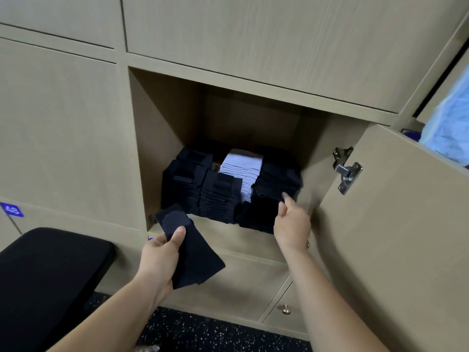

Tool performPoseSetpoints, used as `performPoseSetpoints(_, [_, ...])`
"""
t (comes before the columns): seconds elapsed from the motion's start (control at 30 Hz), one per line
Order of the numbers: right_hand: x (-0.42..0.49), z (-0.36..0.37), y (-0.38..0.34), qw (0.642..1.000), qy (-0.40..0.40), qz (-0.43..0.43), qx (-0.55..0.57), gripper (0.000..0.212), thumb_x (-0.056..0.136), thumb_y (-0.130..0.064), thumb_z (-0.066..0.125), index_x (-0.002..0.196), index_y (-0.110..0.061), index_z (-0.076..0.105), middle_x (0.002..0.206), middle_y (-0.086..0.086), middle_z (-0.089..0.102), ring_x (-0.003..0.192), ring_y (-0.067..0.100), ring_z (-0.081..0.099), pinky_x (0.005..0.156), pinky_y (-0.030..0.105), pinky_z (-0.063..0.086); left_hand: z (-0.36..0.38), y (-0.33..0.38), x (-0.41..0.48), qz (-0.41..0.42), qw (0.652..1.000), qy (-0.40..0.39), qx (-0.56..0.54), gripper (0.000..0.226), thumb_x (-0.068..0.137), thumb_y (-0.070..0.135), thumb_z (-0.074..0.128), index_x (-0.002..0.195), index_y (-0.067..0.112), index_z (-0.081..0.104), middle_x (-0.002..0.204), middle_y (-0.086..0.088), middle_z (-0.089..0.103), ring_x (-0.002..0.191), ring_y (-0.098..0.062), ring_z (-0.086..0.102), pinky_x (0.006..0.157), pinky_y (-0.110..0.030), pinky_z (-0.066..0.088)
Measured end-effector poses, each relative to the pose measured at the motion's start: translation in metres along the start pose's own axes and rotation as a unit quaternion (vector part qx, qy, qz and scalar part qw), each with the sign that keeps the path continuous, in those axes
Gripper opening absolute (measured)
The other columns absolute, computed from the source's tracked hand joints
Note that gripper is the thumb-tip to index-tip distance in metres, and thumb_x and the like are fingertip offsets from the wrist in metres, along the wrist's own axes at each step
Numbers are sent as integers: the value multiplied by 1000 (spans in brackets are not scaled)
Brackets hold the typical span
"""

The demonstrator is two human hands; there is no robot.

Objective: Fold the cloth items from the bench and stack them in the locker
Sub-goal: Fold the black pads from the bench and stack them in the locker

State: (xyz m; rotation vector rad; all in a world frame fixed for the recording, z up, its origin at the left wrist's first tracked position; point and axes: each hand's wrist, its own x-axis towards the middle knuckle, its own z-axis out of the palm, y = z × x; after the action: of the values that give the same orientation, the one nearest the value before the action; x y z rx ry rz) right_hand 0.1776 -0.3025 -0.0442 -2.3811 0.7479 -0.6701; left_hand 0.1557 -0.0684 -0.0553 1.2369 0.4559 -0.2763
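While gripping a folded dark cloth (195,257) between thumb and curled fingers of the left hand (158,257), just beyond the black bench (50,262), seems to be at the stacking step. Reaches with the right hand (291,222) to the low front pile (256,214) in the locker (162,110), fingers loose, holding nothing. Next probably calls for laying the cloth flat there, before the white stack (241,166).

Two hands (157,260) (291,224), one held dark cloth (198,260), one white stack (243,168), one open locker (162,123), one bench (50,262)
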Motion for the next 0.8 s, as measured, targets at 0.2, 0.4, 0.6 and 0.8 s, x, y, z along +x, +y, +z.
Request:
performPoseSetpoints(0.2, [56,51,17,983,19,-110,-144,50,92,-1,50,141,-11,46,141,15,51,120,33,56,88,39,50,7,-5,36,-5,1000,-7,8,20,96,29,61,94,11,69,88,-15,72,80,-35,68,65,-42,56])
performPoseSetpoints(0.4, [60,103,48,961,-35,-170,-217,59,52,14,75,110,0,69,102,25,69,88,37,70,70,41,58,6,-17,63,-22,1000,-10,5,22,95,30,62,93,10,71,89,-16,75,83,-36,70,60,-39,56])
performPoseSetpoints(0.6, [56,123,68,933,-112,-193,-283,56,68,-4,29,103,-2,73,95,23,71,83,35,71,69,40,60,3,-31,74,-34,999,-22,16,22,94,29,62,95,9,73,90,-17,75,87,-38,71,66,-43,57])
performPoseSetpoints(0.8, [48,130,74,924,-109,-190,-315,52,69,-8,36,108,0,70,101,23,70,92,34,70,79,45,58,4,-31,73,-42,998,-35,29,24,95,28,61,98,7,72,91,-20,75,89,-40,70,83,-52,56])
